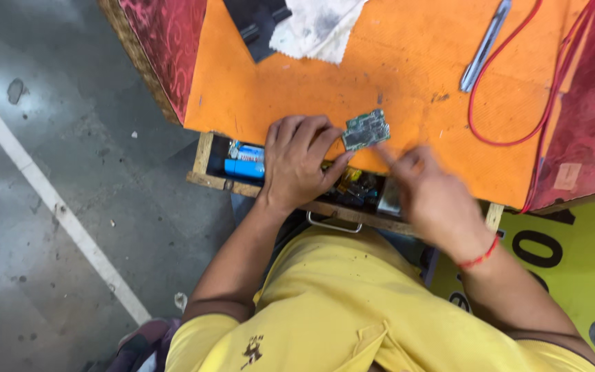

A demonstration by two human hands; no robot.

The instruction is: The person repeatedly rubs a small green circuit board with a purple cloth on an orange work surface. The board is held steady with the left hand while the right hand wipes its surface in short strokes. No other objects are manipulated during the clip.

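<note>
left hand: fingers pinch small green circuit board on orange surface | right hand: blurred, grip unclear, beside board | open wooden drawer below

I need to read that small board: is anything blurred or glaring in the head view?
Head view: right hand is motion-blurred, fingertips smeared; left hand and the green circuit board are fairly sharp, though small; lighting even on the orange mat, no strong glare; open drawer is shadowed.

Bare orange mat lies open at 12 o'clock of the small green circuit board; looped red wire obstructs 3 o'clock.
</note>
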